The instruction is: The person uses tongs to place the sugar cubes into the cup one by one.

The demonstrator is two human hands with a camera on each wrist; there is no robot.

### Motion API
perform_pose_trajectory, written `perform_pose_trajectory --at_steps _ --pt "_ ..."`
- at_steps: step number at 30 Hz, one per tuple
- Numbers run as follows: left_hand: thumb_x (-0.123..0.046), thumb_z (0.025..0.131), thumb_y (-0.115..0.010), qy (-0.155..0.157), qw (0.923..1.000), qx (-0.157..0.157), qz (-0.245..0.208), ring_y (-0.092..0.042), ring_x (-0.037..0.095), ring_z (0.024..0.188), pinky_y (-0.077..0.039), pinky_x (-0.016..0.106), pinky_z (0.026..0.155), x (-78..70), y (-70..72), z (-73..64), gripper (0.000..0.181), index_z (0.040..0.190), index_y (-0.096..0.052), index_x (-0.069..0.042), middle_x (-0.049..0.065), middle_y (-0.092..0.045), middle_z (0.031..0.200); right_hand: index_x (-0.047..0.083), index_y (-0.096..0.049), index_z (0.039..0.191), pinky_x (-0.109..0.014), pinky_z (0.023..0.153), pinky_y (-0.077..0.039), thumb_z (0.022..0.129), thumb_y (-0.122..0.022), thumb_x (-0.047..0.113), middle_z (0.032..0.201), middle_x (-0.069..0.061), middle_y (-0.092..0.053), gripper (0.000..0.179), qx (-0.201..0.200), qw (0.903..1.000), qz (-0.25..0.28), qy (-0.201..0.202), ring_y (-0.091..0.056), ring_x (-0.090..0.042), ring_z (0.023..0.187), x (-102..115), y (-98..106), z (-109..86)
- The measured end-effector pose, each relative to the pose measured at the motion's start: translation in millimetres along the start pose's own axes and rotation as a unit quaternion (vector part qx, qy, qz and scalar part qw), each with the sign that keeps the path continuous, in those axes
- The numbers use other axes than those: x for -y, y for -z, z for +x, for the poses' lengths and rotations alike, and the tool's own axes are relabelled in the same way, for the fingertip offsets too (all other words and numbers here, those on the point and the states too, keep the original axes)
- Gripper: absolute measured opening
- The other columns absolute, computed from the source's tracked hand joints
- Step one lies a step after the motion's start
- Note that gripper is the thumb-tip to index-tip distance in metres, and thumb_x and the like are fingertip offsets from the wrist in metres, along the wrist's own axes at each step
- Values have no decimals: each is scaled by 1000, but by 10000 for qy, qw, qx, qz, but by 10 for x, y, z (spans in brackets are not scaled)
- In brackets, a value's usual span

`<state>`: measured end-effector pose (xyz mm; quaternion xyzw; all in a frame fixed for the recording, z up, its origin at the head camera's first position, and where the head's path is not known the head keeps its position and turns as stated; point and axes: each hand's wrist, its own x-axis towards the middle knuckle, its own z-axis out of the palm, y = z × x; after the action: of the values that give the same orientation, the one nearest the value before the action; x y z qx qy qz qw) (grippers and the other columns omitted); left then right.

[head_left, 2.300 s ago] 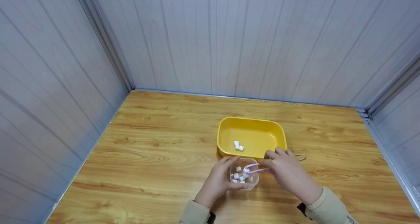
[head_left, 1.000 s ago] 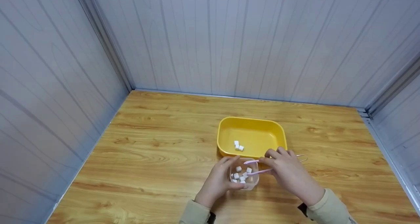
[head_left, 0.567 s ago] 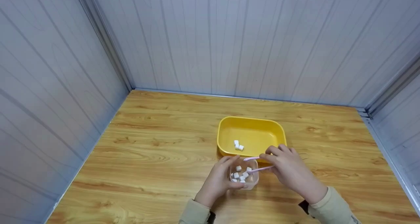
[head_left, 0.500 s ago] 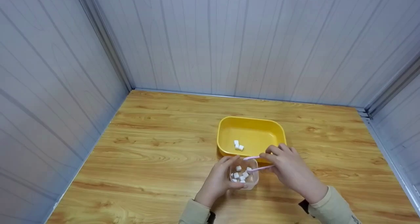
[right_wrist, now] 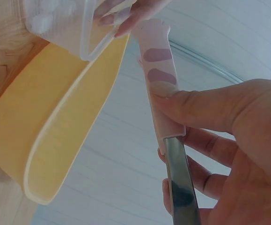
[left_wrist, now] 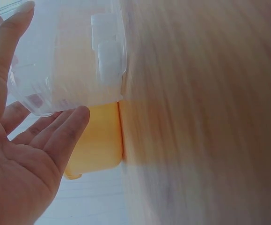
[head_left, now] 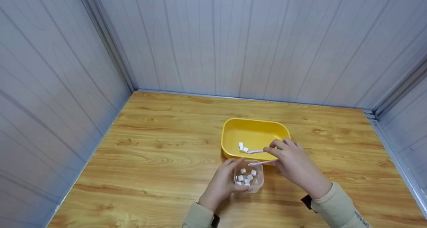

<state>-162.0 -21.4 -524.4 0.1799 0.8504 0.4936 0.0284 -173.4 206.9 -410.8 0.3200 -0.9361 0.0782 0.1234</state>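
Note:
In the head view, my left hand (head_left: 221,180) grips the side of a small clear plastic container (head_left: 257,186), thumb on the near side and fingers on the far side. Several white cubes (head_left: 247,181) lie in it. My right hand (head_left: 296,163) holds small tongs (head_left: 258,163) with pink tips spread apart and nothing between them. The tips hover over the container's far rim and the yellow basin's near edge. Seen from the right wrist, the thumb presses the pink cover of the tongs (right_wrist: 161,101), which have a metal strip behind. More cubes are visible through the container wall (left_wrist: 108,61) in the left wrist view.
Just behind the container stands a yellow rectangular basin (head_left: 255,122). On its floor, toward the left, lie 3 white cubes (head_left: 241,149). The wood-grain table (head_left: 160,148) is bounded by pale panel walls (head_left: 233,44) at the back and sides.
Earlier the tongs held a cube inside the container. They then spread, leaving that cube there, and my right hand has lifted them up and away toward the basin. My left hand keeps its place.

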Motion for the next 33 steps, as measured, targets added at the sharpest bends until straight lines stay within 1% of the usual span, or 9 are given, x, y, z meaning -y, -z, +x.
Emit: perform_pose_trajectory --at_steps 3,7,10,13,15,21,27,33 --pt "-33 62 -89 67 10000 25 9 -48 13 115 -38 35 104 -11 8 9 88 139 -50 -13 -6 -51 125 16 -70 112 -42 71 -44 72 -83 5 103 0 -59 44 -9 10000 5 5 -49 -24 89 -21 6 32" --pt "-34 63 -88 69 10000 31 -44 -49 15 116 -38 35 104 -11 11 14 87 140 -50 -15 -2 -52 127 15 -70 112 -45 73 -45 72 -83 6 103 -1 -60 43 -35 10000 62 -28 -50 -24 89 -48 5 75" --pt "-34 63 -88 -94 10000 -18 -29 -49 17 116 -38 36 104 8 10 14 87 139 -50 -16 1 -53 127 15 -70 112 -45 75 -45 72 -83 6 103 -2 -60 43 -43 9999 67 -106 -51 -25 90 -70 0 111" --pt "-34 64 -88 -278 9996 -75 1 -50 18 115 -39 36 103 23 8 8 87 139 -51 -14 3 -53 125 15 -70 113 -46 75 -46 72 -83 6 104 -3 -60 43 -6 9998 33 -209 -51 -26 91 -92 -12 148" --pt "-34 64 -88 -344 9994 -87 5 -51 19 114 -39 36 103 25 5 6 87 139 -51 -13 3 -54 125 15 -70 113 -47 75 -46 72 -83 7 105 -3 -60 43 43 9995 15 -297 -51 -26 92 -104 -20 172" --pt "-35 63 -88 -216 9998 -33 37 -51 19 113 -40 34 102 15 8 -2 88 139 -50 -13 3 -54 124 13 -70 114 -45 74 -45 73 -82 8 106 -4 -60 42 209 9986 129 -467 -50 -27 94 -116 -42 270" --pt "-34 63 -88 -195 9997 -70 91 -51 18 115 -38 34 104 2 5 1 87 139 -51 -13 3 -54 126 12 -69 114 -47 76 -45 74 -82 9 108 -6 -60 42 292 9982 109 -513 -50 -28 96 -127 -54 355" --pt "-36 63 -88 -123 9999 -20 39 -51 17 114 -39 33 103 3 6 -5 88 140 -50 -14 3 -54 126 12 -70 114 -47 76 -45 74 -82 9 108 -7 -60 42 392 9975 119 -575 -50 -29 96 -154 -102 402"
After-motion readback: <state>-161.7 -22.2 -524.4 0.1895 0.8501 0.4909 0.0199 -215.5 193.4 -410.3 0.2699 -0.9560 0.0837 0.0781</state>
